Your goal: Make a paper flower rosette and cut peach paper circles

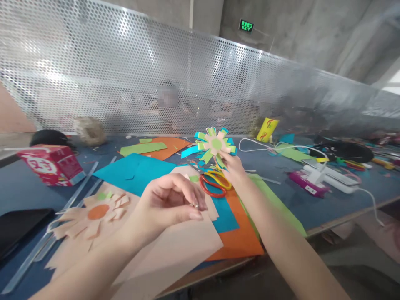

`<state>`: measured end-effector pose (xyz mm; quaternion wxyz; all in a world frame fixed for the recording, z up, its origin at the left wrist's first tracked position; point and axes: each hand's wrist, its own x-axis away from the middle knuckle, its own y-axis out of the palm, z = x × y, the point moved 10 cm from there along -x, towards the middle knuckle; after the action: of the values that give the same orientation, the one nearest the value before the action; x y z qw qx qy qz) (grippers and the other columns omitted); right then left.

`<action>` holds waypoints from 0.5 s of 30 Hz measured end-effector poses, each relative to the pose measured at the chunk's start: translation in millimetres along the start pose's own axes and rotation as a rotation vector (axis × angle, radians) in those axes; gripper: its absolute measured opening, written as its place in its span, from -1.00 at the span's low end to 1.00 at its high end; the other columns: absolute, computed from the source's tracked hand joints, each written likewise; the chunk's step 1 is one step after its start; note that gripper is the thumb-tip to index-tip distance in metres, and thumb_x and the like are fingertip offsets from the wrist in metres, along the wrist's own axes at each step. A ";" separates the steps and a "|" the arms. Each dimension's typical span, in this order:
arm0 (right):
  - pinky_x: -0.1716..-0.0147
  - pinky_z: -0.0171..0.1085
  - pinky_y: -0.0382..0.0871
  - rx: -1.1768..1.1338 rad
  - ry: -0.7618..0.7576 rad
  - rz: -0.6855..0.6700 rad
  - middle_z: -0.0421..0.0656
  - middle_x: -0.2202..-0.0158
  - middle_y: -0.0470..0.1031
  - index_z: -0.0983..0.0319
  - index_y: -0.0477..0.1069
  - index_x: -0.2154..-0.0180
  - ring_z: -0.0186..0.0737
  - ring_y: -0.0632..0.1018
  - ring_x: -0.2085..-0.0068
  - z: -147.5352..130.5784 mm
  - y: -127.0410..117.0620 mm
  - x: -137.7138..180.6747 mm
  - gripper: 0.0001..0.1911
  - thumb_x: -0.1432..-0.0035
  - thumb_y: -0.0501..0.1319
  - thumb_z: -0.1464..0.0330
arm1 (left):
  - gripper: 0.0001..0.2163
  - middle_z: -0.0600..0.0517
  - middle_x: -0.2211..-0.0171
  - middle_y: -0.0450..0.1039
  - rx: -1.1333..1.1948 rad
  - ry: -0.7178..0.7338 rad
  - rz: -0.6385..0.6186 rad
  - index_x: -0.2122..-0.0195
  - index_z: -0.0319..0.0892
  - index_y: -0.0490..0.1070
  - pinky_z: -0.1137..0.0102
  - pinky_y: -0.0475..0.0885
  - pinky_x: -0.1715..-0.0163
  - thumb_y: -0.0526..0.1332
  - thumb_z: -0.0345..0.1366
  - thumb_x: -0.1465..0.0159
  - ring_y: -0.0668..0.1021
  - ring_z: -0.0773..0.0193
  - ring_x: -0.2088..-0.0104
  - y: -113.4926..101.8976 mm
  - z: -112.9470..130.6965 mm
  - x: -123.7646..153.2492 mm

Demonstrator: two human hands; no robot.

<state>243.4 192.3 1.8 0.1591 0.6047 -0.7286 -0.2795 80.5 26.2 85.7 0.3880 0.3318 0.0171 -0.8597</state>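
Note:
My right hand [233, 167] is stretched out over the table and pinches a layered paper flower [215, 144] from below, holding it upright; its petals are blue, green and pale peach around a green centre. My left hand [170, 200] hovers nearer to me over the peach paper sheets [175, 254], fingers curled with thumb and fingertips pinched on something tiny that I cannot make out. Red and yellow scissors [215, 182] lie just under my right hand. A second flower in peach with an orange centre [98, 212] lies flat at the left.
Blue [134, 173], orange [239, 237] and green [142, 148] paper sheets cover the blue table. A red box [51, 164] sits at the left, glue sticks [67, 204] beside it, a dark phone [18, 227] at the left edge. A white glue gun [325, 175] and cable lie at the right. A perforated metal screen [125, 71] backs the table.

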 end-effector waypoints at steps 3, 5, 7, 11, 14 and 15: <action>0.47 -0.40 0.46 -0.003 -0.001 -0.005 -0.25 0.52 0.52 0.25 0.37 0.56 -0.36 0.52 0.46 -0.1 0.1 -0.3 -0.78 0.30 0.39 0.50 | -0.82 0.11 0.52 0.51 0.019 -0.040 0.007 0.40 -0.17 0.46 0.52 0.46 0.45 0.29 -0.58 -0.04 0.54 0.37 0.42 0.7 -1.6 -0.6; 0.46 -0.41 0.46 -0.005 -0.005 -0.008 -0.24 0.50 0.53 0.25 0.37 0.56 -0.37 0.53 0.46 -0.4 0.7 -0.4 -0.79 0.29 0.38 0.50 | -0.73 0.14 0.53 0.53 0.021 -0.052 0.019 0.30 -0.12 0.45 0.50 0.48 0.44 0.30 -0.60 -0.03 0.55 0.37 0.44 0.8 -1.2 -0.9; 0.47 -0.41 0.46 -0.003 -0.009 -0.008 -0.24 0.49 0.53 0.24 0.37 0.55 -0.37 0.52 0.46 -0.4 1.0 -0.9 -0.78 0.29 0.38 0.50 | -0.63 0.15 0.52 0.54 0.016 -0.059 0.037 0.18 -0.06 0.42 0.50 0.49 0.46 0.29 -0.61 -0.03 0.56 0.35 0.45 0.3 -1.5 -0.9; 0.50 -0.40 0.45 0.003 -0.011 -0.004 -0.25 0.50 0.53 0.24 0.37 0.54 -0.37 0.51 0.49 0.5 0.2 -2.7 -0.76 0.32 0.39 0.49 | -0.54 0.11 0.46 0.57 -0.016 -0.123 0.041 0.05 0.01 0.40 0.60 0.46 0.62 0.24 -0.61 -0.08 0.60 0.28 0.39 1.2 -9.8 0.6; 0.53 -0.39 0.44 0.006 -0.007 -0.003 -0.24 0.53 0.52 0.25 0.38 0.55 -0.37 0.50 0.51 1.0 -0.5 -3.3 -0.77 0.33 0.39 0.48 | -0.52 0.09 0.43 0.58 -0.041 -0.149 0.036 0.03 0.03 0.40 0.61 0.47 0.63 0.23 -0.62 -0.09 0.60 0.29 0.39 1.0 -14.9 1.6; 0.52 -0.39 0.43 0.005 -0.008 -0.003 -0.24 0.53 0.52 0.26 0.38 0.55 -0.37 0.50 0.52 0.8 -0.6 -3.3 -0.78 0.32 0.39 0.48 | -0.54 0.08 0.39 0.59 -0.048 -0.146 0.039 0.05 0.03 0.41 0.61 0.47 0.62 0.22 -0.61 -0.10 0.60 0.30 0.40 0.1 -15.5 1.7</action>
<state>244.1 195.5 1.1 0.1542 0.6050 -0.7291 -0.2803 88.4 29.5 72.7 0.4127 0.2591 0.0027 -0.8733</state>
